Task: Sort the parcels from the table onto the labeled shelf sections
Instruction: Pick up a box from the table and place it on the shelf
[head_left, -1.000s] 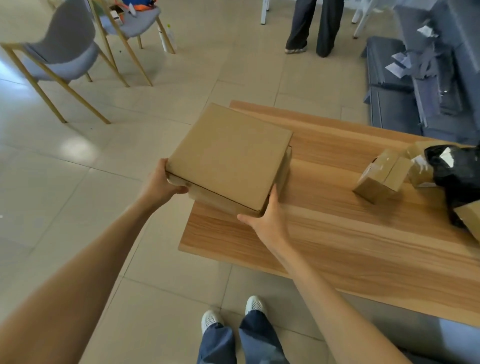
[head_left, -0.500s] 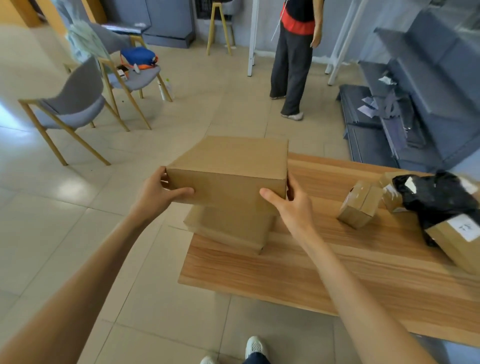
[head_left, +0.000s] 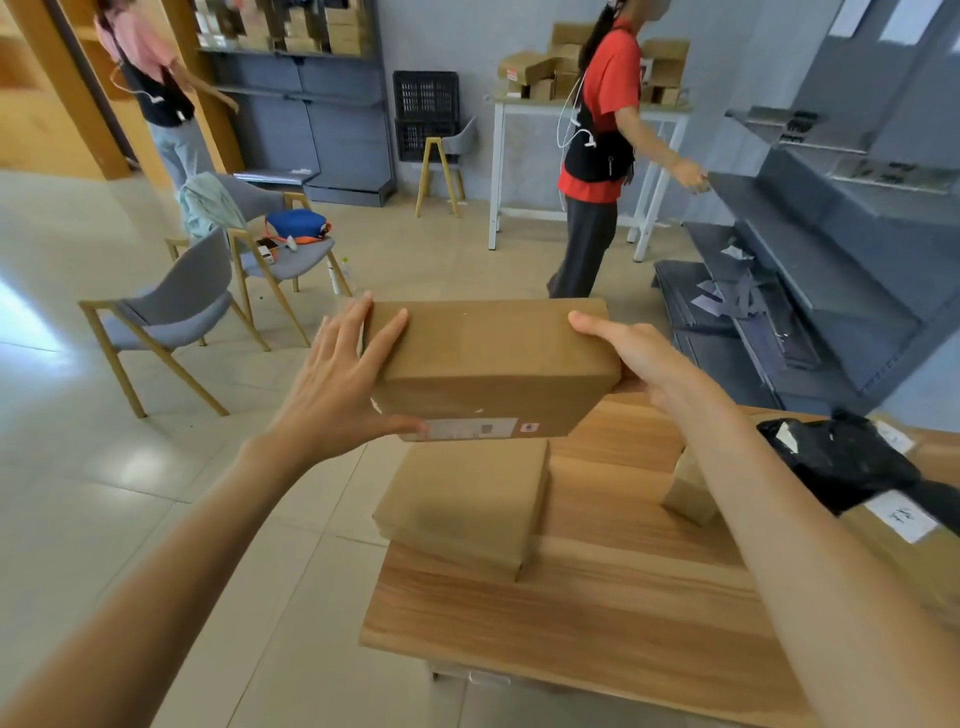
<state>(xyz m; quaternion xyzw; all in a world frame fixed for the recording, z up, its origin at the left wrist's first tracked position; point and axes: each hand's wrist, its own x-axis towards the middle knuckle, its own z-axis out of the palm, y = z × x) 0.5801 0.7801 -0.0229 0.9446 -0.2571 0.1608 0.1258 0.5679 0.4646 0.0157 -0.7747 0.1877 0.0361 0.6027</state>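
A brown cardboard parcel (head_left: 488, 364) is held in the air between 2 bare hands, above the near-left corner of a wooden table (head_left: 597, 623). The left hand (head_left: 337, 384) is spread wide against the parcel's left end: the fingers are laid nearly straight along the top edge and the thumb is pressed under the lower front edge, beside a white shipping label (head_left: 467, 429). The right hand (head_left: 639, 358) is set against the parcel's right end, with the thumb stretched flat over the top and the remaining fingers hidden behind and beneath the box. The parcel is tilted so that its labeled front face is turned toward the camera.

Directly below it, a second flat cardboard box (head_left: 462, 504) is seen lying on the table. A small box (head_left: 688, 493) is partly hidden behind the right forearm, and a black plastic mailer bag (head_left: 836, 462) is seen at the table's right side. Gray shelving (head_left: 810, 260) is placed to the right, where a person in a red shirt (head_left: 602, 156) is standing. 2 gray chairs (head_left: 176, 317) are seen on the tiled floor to the left.
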